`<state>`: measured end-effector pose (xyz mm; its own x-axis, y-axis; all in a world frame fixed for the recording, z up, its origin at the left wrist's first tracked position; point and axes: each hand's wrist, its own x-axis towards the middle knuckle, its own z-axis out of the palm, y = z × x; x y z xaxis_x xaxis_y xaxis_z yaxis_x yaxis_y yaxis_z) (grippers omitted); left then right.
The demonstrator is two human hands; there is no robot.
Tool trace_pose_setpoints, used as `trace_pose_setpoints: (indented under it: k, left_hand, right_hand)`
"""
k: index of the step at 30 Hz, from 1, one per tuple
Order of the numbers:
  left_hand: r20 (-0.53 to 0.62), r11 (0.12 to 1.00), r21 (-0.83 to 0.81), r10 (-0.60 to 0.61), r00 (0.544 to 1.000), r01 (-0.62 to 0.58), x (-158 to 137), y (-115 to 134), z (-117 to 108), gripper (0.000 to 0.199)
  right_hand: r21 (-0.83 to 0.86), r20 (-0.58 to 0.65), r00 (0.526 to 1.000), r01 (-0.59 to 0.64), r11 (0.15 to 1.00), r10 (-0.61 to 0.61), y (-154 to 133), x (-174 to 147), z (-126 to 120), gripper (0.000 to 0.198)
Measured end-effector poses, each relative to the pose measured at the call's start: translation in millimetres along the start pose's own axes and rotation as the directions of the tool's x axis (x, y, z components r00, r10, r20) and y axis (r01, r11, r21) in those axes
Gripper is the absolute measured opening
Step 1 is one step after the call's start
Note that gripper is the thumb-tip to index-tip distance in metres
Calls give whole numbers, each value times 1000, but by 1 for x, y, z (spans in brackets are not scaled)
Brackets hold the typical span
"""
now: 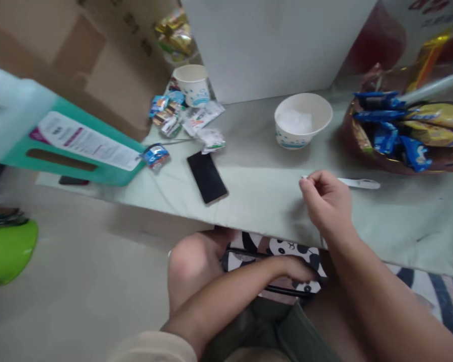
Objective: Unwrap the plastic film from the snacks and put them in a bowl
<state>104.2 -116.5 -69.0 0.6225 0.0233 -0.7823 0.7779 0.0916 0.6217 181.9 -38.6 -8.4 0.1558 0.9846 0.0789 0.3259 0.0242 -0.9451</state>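
My right hand (pixel 328 201) is raised over the front edge of the table, thumb and index finger pinched together. A tiny white bit shows at the fingertips; I cannot make out what it is. Just behind the knuckles, a thin white plastic stick (pixel 362 184) with a rounded end sticks out to the right, partly hidden by the hand. Low between my legs, my left hand (pixel 298 269) lies by a black bar (pixel 283 290) and panda-print fabric (pixel 287 247), its fingers mostly hidden. A paper cup (pixel 293 141) with white material inside stands beyond my right hand.
A dark phone (pixel 207 177) lies on the pale tablecloth (pixel 249 186). Left of it are snack packets (pixel 156 156), another paper cup (pixel 193 86) and a big green jug (pixel 79 141). At right stands a bowl (pixel 353 136) of wrapped snacks. Cardboard and white boxes back the table.
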Motion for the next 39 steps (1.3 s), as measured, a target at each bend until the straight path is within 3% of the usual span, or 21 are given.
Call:
trace_pose_setpoints:
  k: [2, 3, 4, 5, 6, 7, 9, 10, 11, 14, 15, 17, 20, 24, 26, 31, 33, 34, 36, 38, 39]
  left_hand:
    - [-12, 994, 107, -3, 1000, 4, -41, -2, -2, 20]
    - [-9, 970, 233, 73, 997, -69, -65, -3, -7, 23]
    - [-89, 948, 263, 209, 974, -179, -89, -4, -16, 23]
    - [-231, 935, 219, 327, 916, -278, -112, -6, -27, 20]
    - [-415, 907, 149, 419, 808, -394, -133, -11, -42, 14]
    - [-625, 868, 122, 444, 642, -481, -151, -18, -58, 12]
    - [-925, 860, 216, 332, 186, -462, -176, -39, -91, 11]
    - [-961, 886, 258, 276, -11, -384, -182, -52, -106, 18]
    - [-960, 914, 276, 246, -137, -298, -185, -63, -119, 25]
    - [-923, 979, 199, 170, -344, -51, -181, -88, -144, 37]
    - [-912, 987, 158, 151, -381, 13, -178, -92, -149, 38]
    - [-906, 991, 91, 122, -405, 95, -172, -93, -157, 39]
    - [-923, 990, 41, 88, -375, 132, -161, -90, -168, 44]
    - [-917, 986, -54, 12, -398, 155, -150, -85, -176, 41]
    - [-923, 981, -90, -18, -385, 169, -146, -80, -175, 38]
    - [-960, 976, 89, 136, -243, 197, -134, -59, -165, 9]
    - [-955, 963, 209, 238, -175, 169, -129, -53, -162, 8]
    - [-948, 957, 247, 271, -166, 153, -127, -52, -161, 13]
    - [-936, 959, 247, 274, -221, 143, -124, -51, -162, 26]
    - [-929, 977, 162, 198, -313, 136, -123, -53, -165, 39]
    - [-931, 986, 118, 151, -333, 117, -124, -55, -168, 43]
  right_hand:
    - [-60, 16, 1000, 3, 998, -2, 4, -5, -1, 25]
    - [-91, 23, 1000, 0, 996, 3, 5, -8, 0, 26]
    - [-117, 21, 1000, -6, 993, 9, 6, -10, 1, 27]
    - [-136, 14, 1000, -11, 991, 13, 6, -11, 3, 27]
    - [-147, 7, 1000, -16, 989, 17, 6, -12, 6, 27]
    - [-154, 3, 1000, -17, 988, 18, 6, -13, 10, 27]
    - [-170, 16, 1000, -7, 985, 10, 5, -14, 19, 28]
    - [-181, 31, 1000, 3, 984, 3, 4, -14, 24, 28]
    - [-192, 50, 999, 13, 981, -3, 4, -13, 29, 27]
    - [-208, 87, 996, 21, 978, -3, 1, -11, 41, 27]
    - [-204, 92, 996, 13, 979, 6, 0, -10, 43, 27]
    - [-180, 102, 994, -5, 984, 24, -1, -7, 47, 27]
    - [-139, 112, 993, -18, 990, 34, -2, -3, 51, 28]
    - [-129, 117, 993, -19, 991, 34, 0, 0, 49, 27]
    - [-125, 95, 994, -36, 991, 48, 1, 1, 45, 27]
    - [-158, 9, 999, -47, 986, 49, 4, -4, 28, 27]
    - [-168, -30, 999, -18, 986, 13, 5, -5, 18, 26]
    - [-180, -63, 998, 6, 984, -18, 7, -4, 12, 26]
    - [-233, -149, 985, 52, 971, -89, 12, -1, -3, 22]
    - [-337, -204, 968, 67, 939, -143, 20, 5, -19, 13]
    - [-405, -202, 966, 68, 912, -162, 25, 8, -28, 6]
